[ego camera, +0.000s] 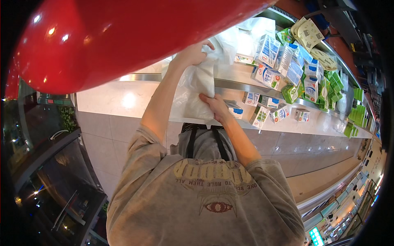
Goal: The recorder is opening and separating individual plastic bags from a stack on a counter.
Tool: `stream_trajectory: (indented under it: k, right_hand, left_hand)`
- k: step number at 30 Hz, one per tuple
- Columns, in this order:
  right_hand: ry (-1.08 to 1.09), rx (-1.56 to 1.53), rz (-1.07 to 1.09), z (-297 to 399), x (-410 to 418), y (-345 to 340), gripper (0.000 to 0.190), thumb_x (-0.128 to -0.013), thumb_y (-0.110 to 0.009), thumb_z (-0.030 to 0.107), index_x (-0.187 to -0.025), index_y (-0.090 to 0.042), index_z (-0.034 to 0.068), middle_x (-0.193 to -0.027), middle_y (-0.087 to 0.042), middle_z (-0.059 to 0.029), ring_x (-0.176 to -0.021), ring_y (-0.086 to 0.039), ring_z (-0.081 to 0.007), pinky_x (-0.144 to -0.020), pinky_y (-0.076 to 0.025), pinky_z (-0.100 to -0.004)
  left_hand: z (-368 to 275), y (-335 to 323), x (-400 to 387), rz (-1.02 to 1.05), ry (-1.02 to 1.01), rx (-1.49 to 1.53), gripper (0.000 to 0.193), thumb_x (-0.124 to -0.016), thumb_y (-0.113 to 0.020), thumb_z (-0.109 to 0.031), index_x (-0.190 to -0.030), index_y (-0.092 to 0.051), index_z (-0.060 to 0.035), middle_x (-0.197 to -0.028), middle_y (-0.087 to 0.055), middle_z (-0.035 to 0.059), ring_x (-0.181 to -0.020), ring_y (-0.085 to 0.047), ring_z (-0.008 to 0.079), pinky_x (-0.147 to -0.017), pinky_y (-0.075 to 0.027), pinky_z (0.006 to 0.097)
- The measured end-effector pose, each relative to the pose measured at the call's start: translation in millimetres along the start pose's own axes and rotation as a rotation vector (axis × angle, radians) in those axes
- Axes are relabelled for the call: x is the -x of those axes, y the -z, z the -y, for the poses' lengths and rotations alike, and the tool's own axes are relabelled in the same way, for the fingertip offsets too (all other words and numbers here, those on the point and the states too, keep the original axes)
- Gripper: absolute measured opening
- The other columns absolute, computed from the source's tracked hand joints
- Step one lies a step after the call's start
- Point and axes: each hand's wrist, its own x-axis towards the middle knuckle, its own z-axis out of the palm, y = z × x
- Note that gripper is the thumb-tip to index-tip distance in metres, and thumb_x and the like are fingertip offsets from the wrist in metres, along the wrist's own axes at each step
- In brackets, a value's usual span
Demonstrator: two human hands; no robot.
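Observation:
A translucent white plastic bag [195, 92] lies over the metal edge of a pale counter [107, 100] in front of me. My left hand [194, 54] is at the bag's upper part, with its fingers bent over the plastic. Its grip there is partly hidden. Lower down, at the bag's right edge, my right hand [217, 107] pinches the plastic between thumb and fingers. Right beside that hand lies a small white and blue milk carton [235, 110]. More white plastic [227, 43] spreads behind the bag.
A large red glossy object [123, 37] covers the upper left. To the right, milk cartons [267, 50] are heaped on the upper level, with several more cartons [260, 117] on the lower ledge. Patterned yellow items [307, 33] and green packs [357, 115] are farther right.

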Motion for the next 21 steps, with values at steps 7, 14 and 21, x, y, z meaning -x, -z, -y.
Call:
stream_trajectory:
  k: [7, 14, 21]
  right_hand:
    - [0.007, -0.003, -0.009, 2.2, 1.2, -2.2, 0.032, -0.088, -0.071, 0.015, -0.107, -0.065, -0.010, -0.094, -0.070, -0.0130, -0.080, -0.067, -0.0196, -0.069, -0.054, -0.0321]
    - [-0.028, -0.010, -0.007, 5.6, 2.3, 0.2, 0.033, -0.089, -0.070, 0.015, -0.109, -0.064, -0.010, -0.097, -0.069, -0.0135, -0.082, -0.068, -0.0197, -0.070, -0.055, -0.0324]
    - [-0.013, 0.011, -0.026, 5.4, 4.2, -3.8, 0.033, -0.089, -0.069, 0.015, -0.111, -0.064, -0.010, -0.098, -0.069, -0.0134, -0.083, -0.068, -0.0200, -0.071, -0.056, -0.0328]
  left_hand:
    - [2.0, 21.6, -18.0, 0.166, -0.021, -0.138, 0.015, -0.074, -0.075, -0.019, -0.088, -0.073, -0.0126, -0.099, -0.065, 0.0053, -0.091, -0.061, 0.0246, -0.085, -0.049, 0.0349]
    - [-29.6, 38.3, -33.7, 0.254, 0.022, -0.129, 0.024, -0.075, -0.077, -0.026, -0.092, -0.073, -0.0096, -0.093, -0.071, 0.0085, -0.087, -0.064, 0.0210, -0.075, -0.051, 0.0365]
    - [75.4, -9.9, -33.7, -0.480, -0.148, -0.043, 0.030, -0.082, -0.071, -0.035, -0.092, -0.075, -0.0069, -0.086, -0.072, 0.0155, -0.080, -0.069, 0.0277, -0.076, -0.053, 0.0386]
